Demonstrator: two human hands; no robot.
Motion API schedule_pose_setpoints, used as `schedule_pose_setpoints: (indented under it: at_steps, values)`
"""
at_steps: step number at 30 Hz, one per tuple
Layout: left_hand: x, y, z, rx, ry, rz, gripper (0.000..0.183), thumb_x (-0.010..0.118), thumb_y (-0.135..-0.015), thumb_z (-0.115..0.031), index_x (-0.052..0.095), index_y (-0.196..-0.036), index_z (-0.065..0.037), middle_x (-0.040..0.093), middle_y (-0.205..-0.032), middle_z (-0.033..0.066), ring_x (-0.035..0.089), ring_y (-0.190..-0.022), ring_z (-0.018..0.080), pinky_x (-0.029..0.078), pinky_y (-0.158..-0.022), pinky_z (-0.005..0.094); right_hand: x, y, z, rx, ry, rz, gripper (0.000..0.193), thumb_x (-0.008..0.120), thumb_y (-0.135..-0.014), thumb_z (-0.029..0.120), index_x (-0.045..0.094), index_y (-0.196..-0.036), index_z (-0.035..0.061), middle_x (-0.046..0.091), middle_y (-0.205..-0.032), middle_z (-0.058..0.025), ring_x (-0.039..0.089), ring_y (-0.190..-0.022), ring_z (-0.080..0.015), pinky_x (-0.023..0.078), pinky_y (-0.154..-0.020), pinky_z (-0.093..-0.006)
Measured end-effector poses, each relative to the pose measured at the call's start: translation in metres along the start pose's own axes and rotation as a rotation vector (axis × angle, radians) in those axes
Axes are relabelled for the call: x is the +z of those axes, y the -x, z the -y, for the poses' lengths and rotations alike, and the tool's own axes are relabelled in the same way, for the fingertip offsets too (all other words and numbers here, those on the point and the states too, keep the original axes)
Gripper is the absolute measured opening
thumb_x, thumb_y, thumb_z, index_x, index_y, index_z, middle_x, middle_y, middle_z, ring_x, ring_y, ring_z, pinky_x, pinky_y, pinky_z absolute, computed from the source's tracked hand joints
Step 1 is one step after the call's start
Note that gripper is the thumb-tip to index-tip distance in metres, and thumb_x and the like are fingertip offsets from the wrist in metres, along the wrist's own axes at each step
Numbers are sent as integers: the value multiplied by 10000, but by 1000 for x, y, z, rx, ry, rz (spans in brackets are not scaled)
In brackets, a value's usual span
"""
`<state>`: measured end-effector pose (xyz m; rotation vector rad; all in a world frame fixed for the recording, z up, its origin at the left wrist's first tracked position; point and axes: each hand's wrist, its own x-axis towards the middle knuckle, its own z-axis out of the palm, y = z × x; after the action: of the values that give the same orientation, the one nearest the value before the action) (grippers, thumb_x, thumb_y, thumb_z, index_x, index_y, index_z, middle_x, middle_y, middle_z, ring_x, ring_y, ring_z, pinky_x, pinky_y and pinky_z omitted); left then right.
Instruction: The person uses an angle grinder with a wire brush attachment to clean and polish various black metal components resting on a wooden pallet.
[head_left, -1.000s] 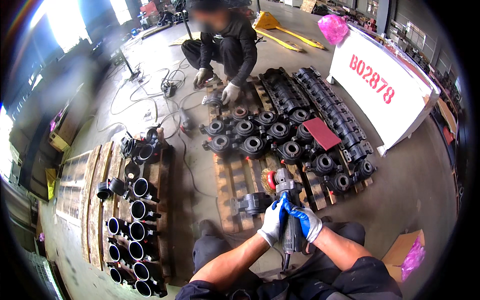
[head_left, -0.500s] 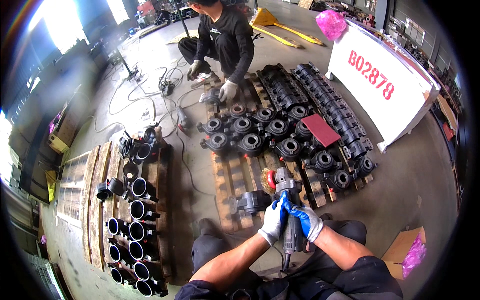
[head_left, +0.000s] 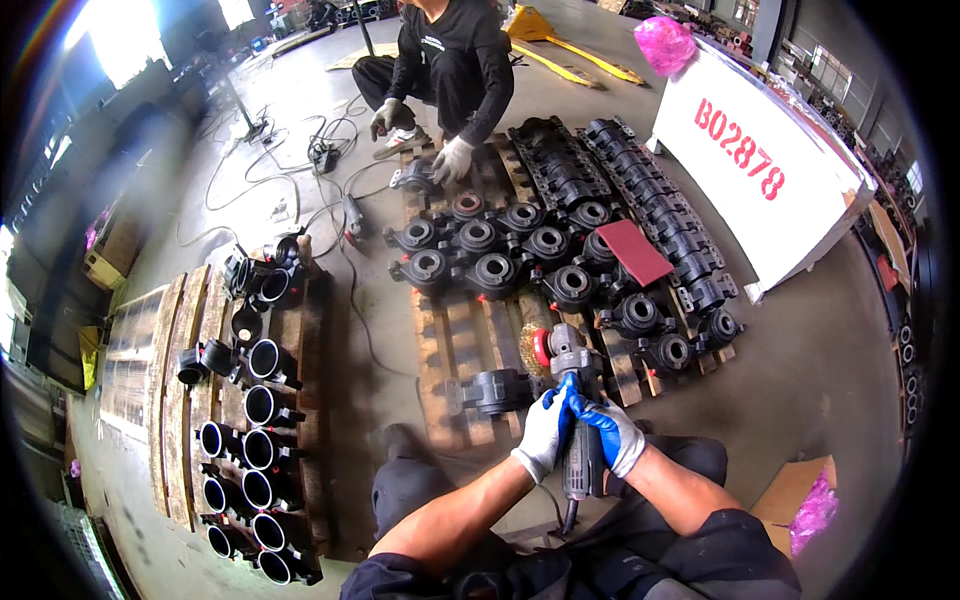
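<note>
Both my hands wear white-and-blue gloves and grip a grey angle grinder (head_left: 578,400) with a red disc at its front end. My left hand (head_left: 543,435) wraps the body from the left, and my right hand (head_left: 610,432) wraps it from the right. The grinder's head hangs just right of a dark cast-iron housing (head_left: 497,391) that lies on a wooden pallet (head_left: 455,335) in front of my knees. The grinder's cord runs down between my forearms.
Several dark housings (head_left: 520,250) fill the pallet's far half, with a red sanding sheet (head_left: 634,250) on them. A crouching person (head_left: 445,70) in black touches a casting at the far end. Black pipe fittings (head_left: 255,400) stand on a pallet at left. A white lettered board (head_left: 760,170) leans at right. Cables cross the floor.
My hands and the grinder have stayed in place. The crouching person has shifted nearer the pallet, one gloved hand now on a casting at its far end.
</note>
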<state>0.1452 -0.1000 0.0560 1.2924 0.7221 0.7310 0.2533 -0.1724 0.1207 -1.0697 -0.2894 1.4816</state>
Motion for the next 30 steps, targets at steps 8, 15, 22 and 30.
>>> schedule_pose_setpoints:
  at_steps: [8, 15, 22, 30]
  values:
    - [1, -2, -26, -226, 319, -29, 419, 654, -985, -392, 644, -1119, 4, 667, -978, 35, 574, -849, 92, 502, -777, 264, -8, -4, -2, -33, -2, 37, 428, 703, -944, 131, 593, -1348, 44, 648, -1253, -17, 598, -1147, -131, 448, -1037, -287]
    - [-2, -1, -40, -336, 418, -36, 416, 666, -979, -398, 653, -1110, -3, 662, -969, 21, 554, -852, 82, 485, -783, 254, 9, 5, 8, 8, 14, 20, 387, 707, -944, 115, 619, -1318, 66, 643, -1230, 10, 593, -1123, -120, 451, -1017, -282]
    - [-8, 3, -53, -321, 369, 43, 405, 672, -980, -366, 641, -1149, 1, 657, -988, 14, 545, -867, 83, 482, -798, 257, 4, 8, 9, 27, -24, 56, 410, 719, -921, 89, 603, -1313, 48, 651, -1221, -19, 599, -1138, -143, 454, -1028, -300]
    - [-12, 5, -45, -84, 292, 167, 453, 674, -978, -376, 601, -1238, -13, 645, -1021, 14, 537, -872, 77, 481, -765, 255, -8, 7, 6, -6, -79, 115, 432, 704, -879, 16, 582, -1293, 49, 648, -1173, -26, 601, -1128, -157, 451, -1033, -310]
